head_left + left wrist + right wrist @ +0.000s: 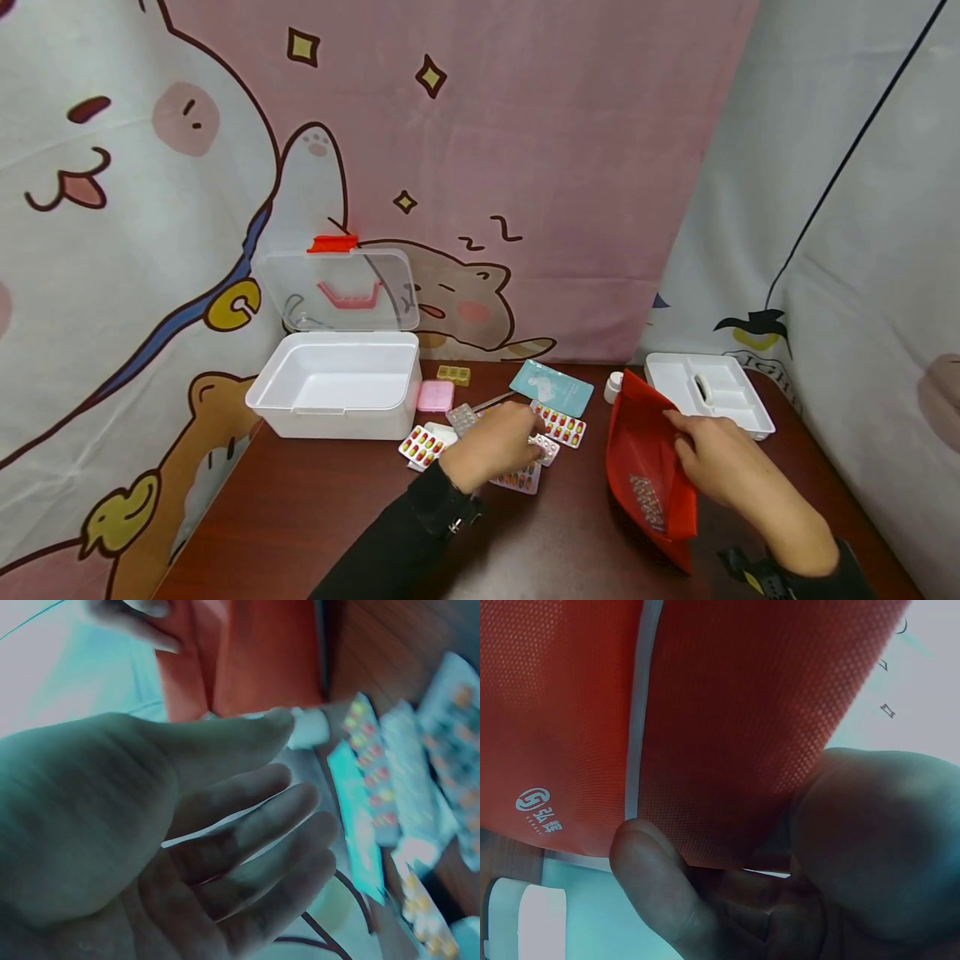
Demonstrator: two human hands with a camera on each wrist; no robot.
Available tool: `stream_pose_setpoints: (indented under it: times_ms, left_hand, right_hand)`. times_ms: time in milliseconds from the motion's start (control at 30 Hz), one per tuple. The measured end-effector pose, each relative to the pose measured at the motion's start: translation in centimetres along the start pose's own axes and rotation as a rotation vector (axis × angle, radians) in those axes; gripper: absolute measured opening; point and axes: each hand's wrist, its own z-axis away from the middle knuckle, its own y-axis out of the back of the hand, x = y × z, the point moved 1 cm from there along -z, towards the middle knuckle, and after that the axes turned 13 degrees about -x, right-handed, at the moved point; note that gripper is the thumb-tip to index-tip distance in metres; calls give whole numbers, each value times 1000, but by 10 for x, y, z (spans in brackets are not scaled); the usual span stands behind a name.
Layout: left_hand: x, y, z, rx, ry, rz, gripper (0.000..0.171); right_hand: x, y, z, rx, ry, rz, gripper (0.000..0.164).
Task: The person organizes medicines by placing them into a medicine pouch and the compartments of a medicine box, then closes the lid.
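My right hand (723,454) pinches the rim of a red fabric pouch (727,712), thumb on one side and curled fingers behind. The pouch (626,442) gapes upward, and a silver blister pack (647,502) lies inside it. Over a pile of medicine my left hand (491,446) hovers, its fingers loosely bent; in the left wrist view nothing shows between thumb and fingers. Around it lie a blister pack of red and yellow capsules (423,447), another like it (562,427), a pack of darker capsules (522,479) and a silver pack (462,418).
A white box (333,421) with its clear lid raised stands at the left. Beside it are a pink case (435,397) and a yellow pill case (453,375). A teal packet (551,387), a white bottle (612,387) and a white divided tray (675,371) sit toward the back.
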Motion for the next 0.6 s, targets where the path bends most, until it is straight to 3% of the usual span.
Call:
stream_pose_setpoints:
  times_ms: [167, 333, 600]
  left_hand:
    - [-17, -10, 13, -37, 17, -23, 20]
    - [-24, -20, 22, -52, 27, -50, 21]
    - [-28, -36, 21, -71, 49, -109, 33]
  right_hand:
    - [1, 0, 1, 8, 12, 8, 46]
    - [1, 1, 0, -11, -2, -8, 47]
    - [0, 0, 0, -9, 0, -7, 46]
